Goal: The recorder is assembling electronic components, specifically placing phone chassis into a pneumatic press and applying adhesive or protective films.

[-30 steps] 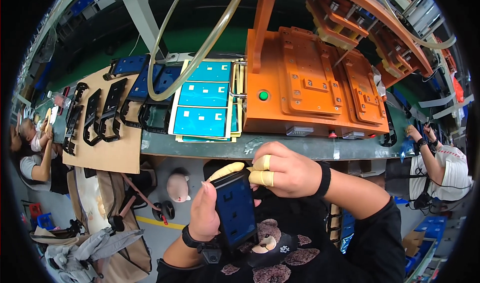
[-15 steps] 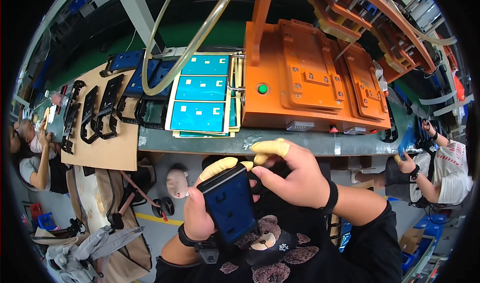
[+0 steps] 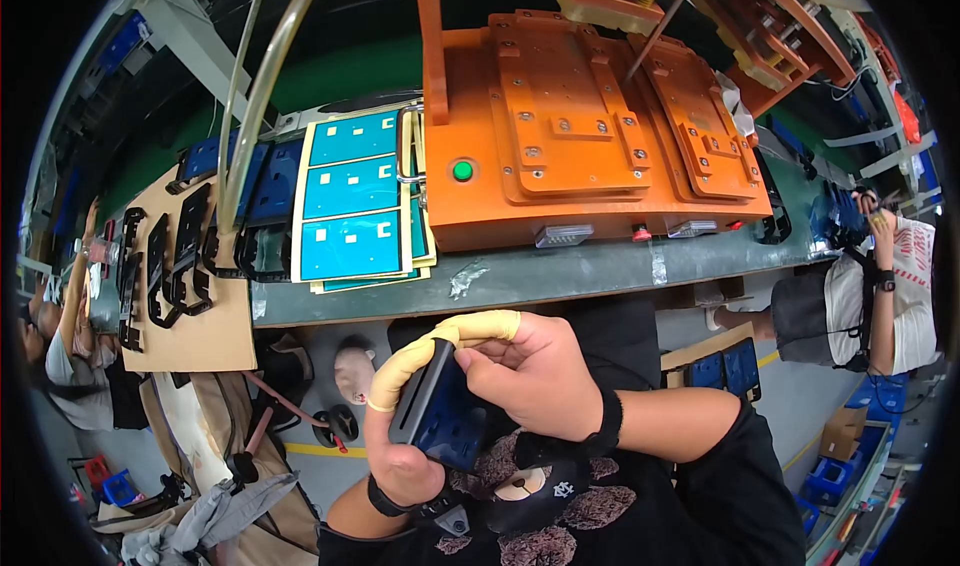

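head: blue panel [image 3: 444, 418] seemingly turned more edge-on.

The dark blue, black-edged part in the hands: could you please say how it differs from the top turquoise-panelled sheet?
The dark blue, black-edged part is held tilted; the top turquoise-panelled sheet lies flat. The part has a thick black edge, the sheet pale borders.

Cannot see the back of the dark blue case [image 3: 447, 428], its patch under the right hand [image 3: 540, 376], or some left fingers [image 3: 402, 371] behind. Loses the tops of the clear hose [image 3: 261, 81] and orange machine [image 3: 480, 211] at the upper edge. Shows the leftmost person [image 3: 62, 366] only blurrily.
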Available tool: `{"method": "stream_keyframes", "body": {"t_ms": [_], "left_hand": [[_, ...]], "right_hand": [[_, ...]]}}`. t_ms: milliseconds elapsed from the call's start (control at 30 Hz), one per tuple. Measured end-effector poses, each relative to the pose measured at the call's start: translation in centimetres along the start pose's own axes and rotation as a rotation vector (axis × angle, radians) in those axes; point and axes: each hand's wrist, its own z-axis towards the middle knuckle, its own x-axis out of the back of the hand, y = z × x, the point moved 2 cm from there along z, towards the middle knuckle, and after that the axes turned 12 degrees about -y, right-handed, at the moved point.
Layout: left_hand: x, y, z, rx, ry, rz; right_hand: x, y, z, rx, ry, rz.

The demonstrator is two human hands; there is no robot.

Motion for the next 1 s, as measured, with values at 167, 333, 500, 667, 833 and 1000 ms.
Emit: {"method": "stream_keyframes", "body": {"t_ms": [167,333,500,667,833,1000], "left_hand": [[-0.4,-0.3,0.1,0.032,0.005,0.083],[-0.4,-0.7,-0.5,0.063,0.073,0.106],[-0.9,-0.4,0.2,0.039,-0.036,0.036],[-1.0,-0.6,0.4,-0.004,-0.07,0.018],[-0.9,-0.9,0.3,-0.02,-0.095,-0.002],[-0.7,-1.2,0.0,-0.008,-0.075,0.101]], "right_hand": [[0.1,0.6,-0.2,0.005,0.038,-0.011],[0.5,0.4,-0.6,-0.023,-0.01,0.0],[1.2,0.4,-1.0,0.022,-0.038,-0.061],[1.1,1.1,-0.7,0.142,0.086,-0.18],[1.4,0.3,-0.9,0.092,0.011,-0.402],[1.4,0.8,-1.0,0.091,0.033,-0.284]]}}
